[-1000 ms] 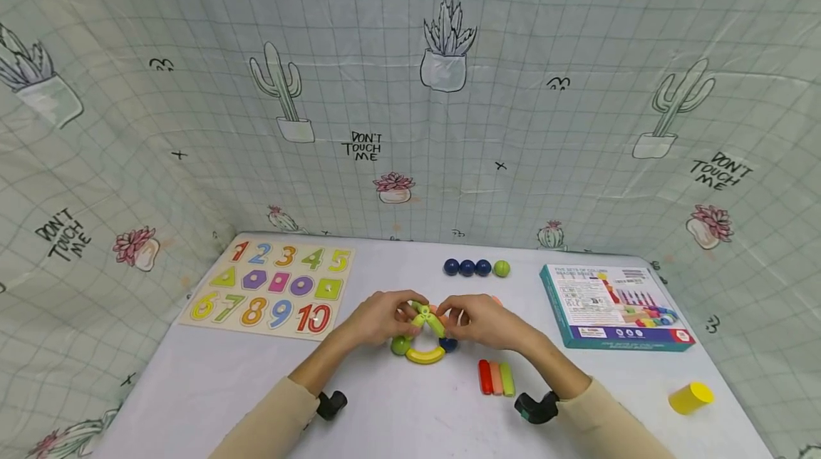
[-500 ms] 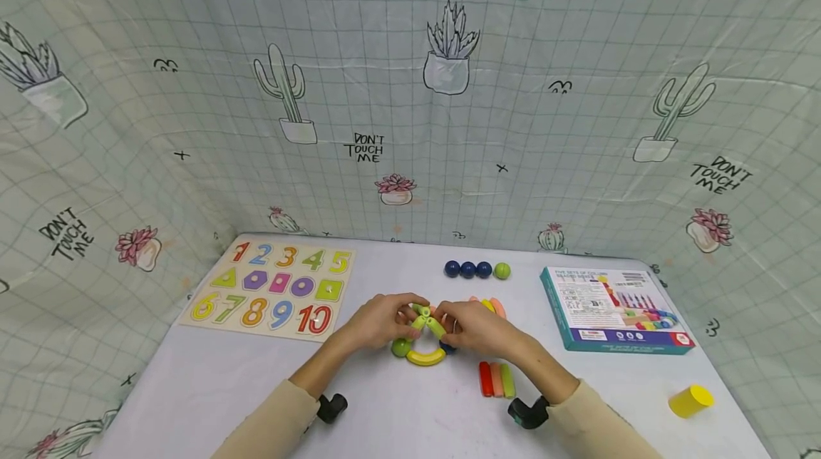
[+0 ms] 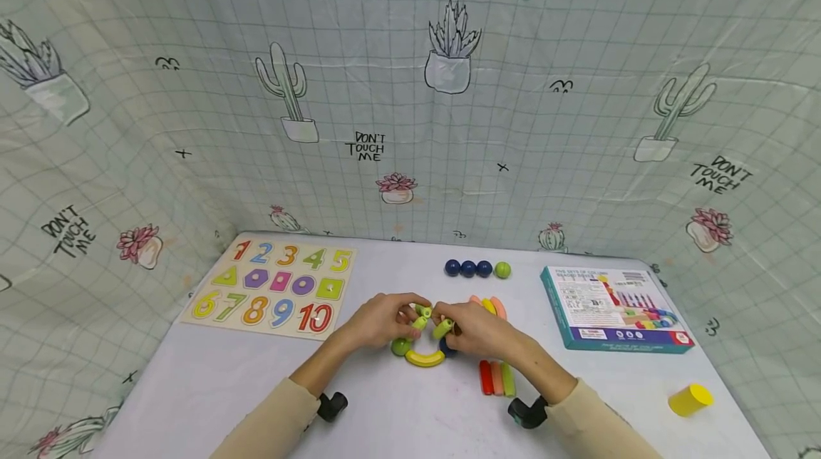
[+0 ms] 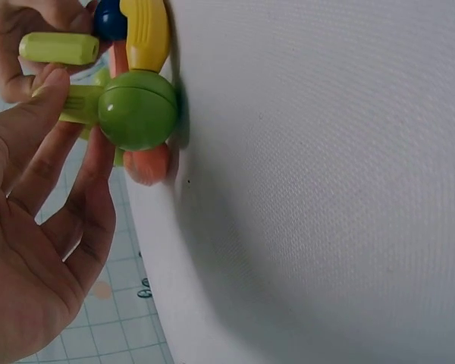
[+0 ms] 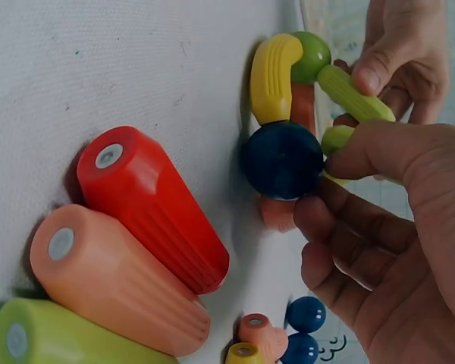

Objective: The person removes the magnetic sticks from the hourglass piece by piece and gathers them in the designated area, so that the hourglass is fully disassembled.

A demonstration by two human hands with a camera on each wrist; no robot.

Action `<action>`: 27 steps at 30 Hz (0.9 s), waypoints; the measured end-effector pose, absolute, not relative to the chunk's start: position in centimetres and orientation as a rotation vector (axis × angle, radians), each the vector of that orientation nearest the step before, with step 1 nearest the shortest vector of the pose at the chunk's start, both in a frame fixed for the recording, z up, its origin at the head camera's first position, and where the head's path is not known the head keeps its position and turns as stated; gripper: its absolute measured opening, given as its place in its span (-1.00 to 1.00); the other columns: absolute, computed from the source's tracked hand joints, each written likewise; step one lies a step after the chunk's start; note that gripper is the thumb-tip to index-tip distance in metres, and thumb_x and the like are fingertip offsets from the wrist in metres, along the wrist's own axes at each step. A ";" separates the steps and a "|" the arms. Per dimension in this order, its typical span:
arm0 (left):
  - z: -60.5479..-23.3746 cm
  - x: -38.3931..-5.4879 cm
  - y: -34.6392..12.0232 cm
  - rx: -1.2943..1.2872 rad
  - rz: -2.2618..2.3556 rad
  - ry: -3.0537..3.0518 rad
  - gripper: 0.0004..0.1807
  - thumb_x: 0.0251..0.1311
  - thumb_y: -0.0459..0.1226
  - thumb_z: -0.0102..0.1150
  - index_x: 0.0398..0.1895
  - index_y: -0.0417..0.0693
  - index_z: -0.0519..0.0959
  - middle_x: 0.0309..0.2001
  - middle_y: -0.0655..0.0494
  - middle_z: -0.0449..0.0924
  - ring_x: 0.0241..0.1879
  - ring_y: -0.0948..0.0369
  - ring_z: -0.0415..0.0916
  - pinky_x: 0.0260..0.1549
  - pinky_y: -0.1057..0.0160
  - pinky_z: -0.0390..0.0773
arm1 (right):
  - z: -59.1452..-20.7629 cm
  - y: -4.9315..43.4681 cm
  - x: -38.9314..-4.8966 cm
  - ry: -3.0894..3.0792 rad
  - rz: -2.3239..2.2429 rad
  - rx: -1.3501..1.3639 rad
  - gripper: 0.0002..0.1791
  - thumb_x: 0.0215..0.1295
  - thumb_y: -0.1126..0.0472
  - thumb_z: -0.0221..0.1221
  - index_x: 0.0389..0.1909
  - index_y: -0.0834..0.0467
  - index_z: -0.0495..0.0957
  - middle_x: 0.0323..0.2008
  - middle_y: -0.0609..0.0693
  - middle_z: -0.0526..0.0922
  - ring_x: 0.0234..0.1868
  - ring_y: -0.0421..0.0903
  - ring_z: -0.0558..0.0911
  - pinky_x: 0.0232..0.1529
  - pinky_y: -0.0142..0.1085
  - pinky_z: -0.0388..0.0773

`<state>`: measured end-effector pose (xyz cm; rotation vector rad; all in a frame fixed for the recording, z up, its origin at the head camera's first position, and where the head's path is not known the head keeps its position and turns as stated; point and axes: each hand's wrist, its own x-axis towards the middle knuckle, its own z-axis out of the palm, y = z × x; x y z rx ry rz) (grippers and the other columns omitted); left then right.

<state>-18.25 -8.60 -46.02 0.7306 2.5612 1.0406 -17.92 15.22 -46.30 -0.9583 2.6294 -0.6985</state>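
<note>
My left hand [image 3: 385,320] pinches a light green building stick [image 5: 355,92] that rises from a green ball [image 4: 139,111]. My right hand [image 3: 474,327] holds a second light green stick [image 4: 58,48] between thumb and fingers, above a dark blue ball [image 5: 282,161]. The sticks' upper ends stand apart. A curved yellow stick [image 3: 425,359] joins the two balls at the near side, low on the table. Orange curved sticks [image 4: 146,165] show behind, with another light green stick [image 3: 423,310] at the far side, partly hidden by my fingers.
Red [image 3: 487,378], orange and green straight sticks lie right of the build. Curved sticks [image 3: 489,306] lie behind my right hand, and balls [image 3: 468,269] are lined up farther back. A number puzzle board [image 3: 276,286] is left; a toy box [image 3: 616,308] and yellow cylinder [image 3: 690,400] are right.
The two green sticks met at their tops earlier. Now the right one has come away and tilts, its end turned up, while my left hand stays in place.
</note>
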 end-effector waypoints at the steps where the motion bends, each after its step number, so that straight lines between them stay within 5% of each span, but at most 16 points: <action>1: -46.0 -18.3 -8.6 0.728 1.041 2.561 -0.50 0.18 -0.23 0.44 0.21 0.12 0.58 -0.20 0.24 0.71 -0.21 0.28 0.59 -0.21 0.20 0.54 | -46.3 15.2 -17.9 2.628 -0.702 -0.961 -0.70 0.21 0.34 0.24 -0.14 -0.07 0.47 -0.38 -0.18 0.53 -0.50 -0.27 0.44 -0.52 -0.43 0.37; 12: -46.0 -18.3 -8.6 0.720 1.018 2.572 -0.49 0.19 -0.20 0.43 0.23 0.15 0.57 -0.20 0.29 0.70 -0.21 0.32 0.59 -0.19 0.23 0.53 | -46.0 16.0 -18.1 2.587 -0.769 -0.903 -0.71 0.24 0.26 0.26 -0.04 -0.04 0.52 -0.45 -0.21 0.56 -0.57 -0.28 0.46 -0.56 -0.40 0.41; 19: -45.9 -18.3 -8.5 0.696 1.023 2.570 -0.51 0.19 -0.20 0.43 0.21 0.17 0.58 -0.22 0.30 0.69 -0.23 0.33 0.57 -0.19 0.21 0.52 | -44.6 18.1 -18.2 2.594 -0.779 -0.859 -0.77 0.29 0.12 0.28 -0.10 -0.15 0.50 -0.38 -0.24 0.59 -0.40 -0.21 0.55 -0.39 -0.34 0.50; 27: -46.0 -18.4 -8.5 0.673 1.013 2.567 -0.50 0.18 -0.19 0.44 0.21 0.18 0.58 -0.24 0.33 0.65 -0.24 0.34 0.54 -0.19 0.24 0.51 | -42.8 22.5 -17.7 2.421 -0.743 -0.758 -0.77 0.24 0.12 0.32 -0.11 -0.04 0.55 -0.32 -0.18 0.59 -0.29 -0.15 0.54 -0.28 -0.30 0.48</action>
